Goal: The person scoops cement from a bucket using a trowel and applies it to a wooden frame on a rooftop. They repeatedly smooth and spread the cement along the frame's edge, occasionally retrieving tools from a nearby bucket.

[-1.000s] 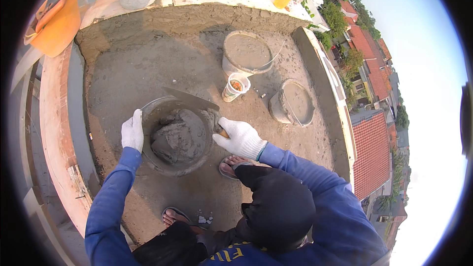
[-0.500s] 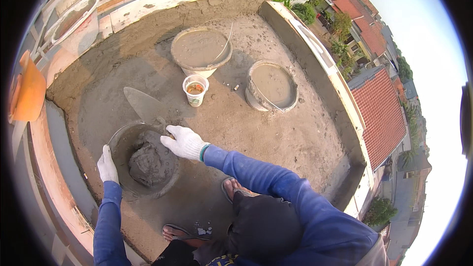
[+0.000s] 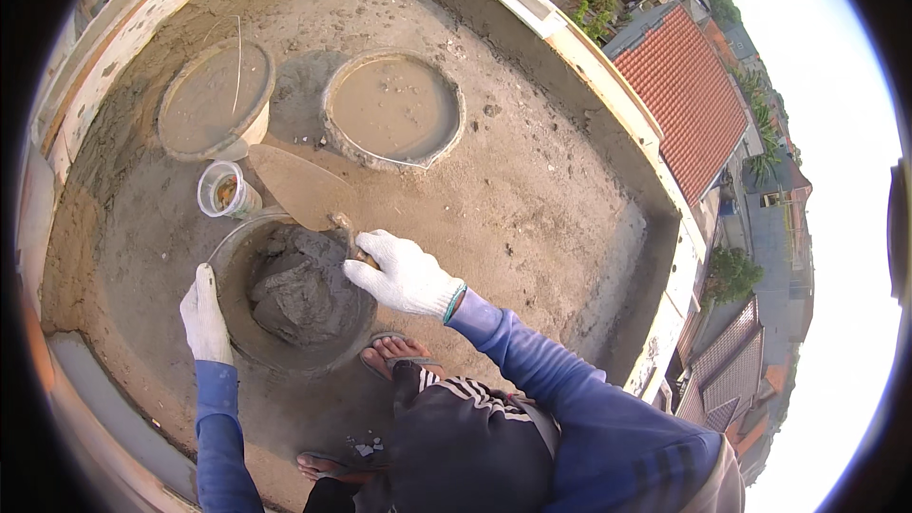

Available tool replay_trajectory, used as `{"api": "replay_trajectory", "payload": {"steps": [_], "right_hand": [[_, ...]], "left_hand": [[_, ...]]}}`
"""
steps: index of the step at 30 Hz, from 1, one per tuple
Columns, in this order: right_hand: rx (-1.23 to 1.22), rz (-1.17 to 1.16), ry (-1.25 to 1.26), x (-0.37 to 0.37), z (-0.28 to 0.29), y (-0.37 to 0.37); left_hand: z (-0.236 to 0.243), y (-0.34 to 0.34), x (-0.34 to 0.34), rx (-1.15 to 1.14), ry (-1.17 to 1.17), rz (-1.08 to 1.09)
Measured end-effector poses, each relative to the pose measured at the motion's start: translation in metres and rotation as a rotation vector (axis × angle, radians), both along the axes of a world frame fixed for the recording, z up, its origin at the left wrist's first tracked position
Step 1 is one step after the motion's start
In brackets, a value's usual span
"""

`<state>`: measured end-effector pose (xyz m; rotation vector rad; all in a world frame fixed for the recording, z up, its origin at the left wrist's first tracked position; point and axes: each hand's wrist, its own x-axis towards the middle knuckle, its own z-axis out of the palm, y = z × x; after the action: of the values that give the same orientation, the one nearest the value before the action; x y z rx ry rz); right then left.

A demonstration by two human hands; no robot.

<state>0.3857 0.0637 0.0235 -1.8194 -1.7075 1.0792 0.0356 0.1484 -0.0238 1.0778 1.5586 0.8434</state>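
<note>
A mortar-caked bucket [image 3: 340,347] with a lumpy grey mound of mortar [image 3: 299,290] inside sits in front of me on the rough concrete. My left hand [image 3: 203,313], in a white knit glove, is closed on its left rim. My right hand [image 3: 399,275], gloved too, grips a trowel [image 3: 294,185] by its handle at the bucket's right rim. The broad blade points up and left, above the far rim. A clear plastic cup [image 3: 242,195] holding something orange-brown stands just behind the bucket.
Two round tubs of watery grey slurry [image 3: 214,95] [image 3: 394,109] stand farther back. A low rendered wall [image 3: 589,114] with pale boards on top encloses the floor. My sandalled feet [image 3: 397,351] are below the bucket. Red-tiled roofs [image 3: 679,95] and trees lie beyond the edge.
My view has swung to the right, so the tubs and cup appear farther left and the orange container has left sight. My hands keep hold of the bucket and trowel.
</note>
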Motion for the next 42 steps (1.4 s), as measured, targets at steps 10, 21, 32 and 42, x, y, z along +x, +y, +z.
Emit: {"api": "replay_trajectory", "payload": {"steps": [10,21,32,42], "right_hand": [[0.142,-0.154,-0.105,0.034,-0.016,-0.017],[-0.057,0.188,-0.573,0.067,0.061,-0.032],[-0.388,0.390,-0.210,0.025,0.021,-0.024],[-0.015,0.410,-0.615,0.033,0.066,-0.015]], "left_hand": [[-0.018,0.027,0.063,0.179,0.156,-0.018],[0.010,0.008,0.098,0.319,0.164,-0.038],[0.026,0.003,0.131,0.220,0.131,-0.007],[0.016,0.001,0.110,0.180,-0.144,0.086]]}}
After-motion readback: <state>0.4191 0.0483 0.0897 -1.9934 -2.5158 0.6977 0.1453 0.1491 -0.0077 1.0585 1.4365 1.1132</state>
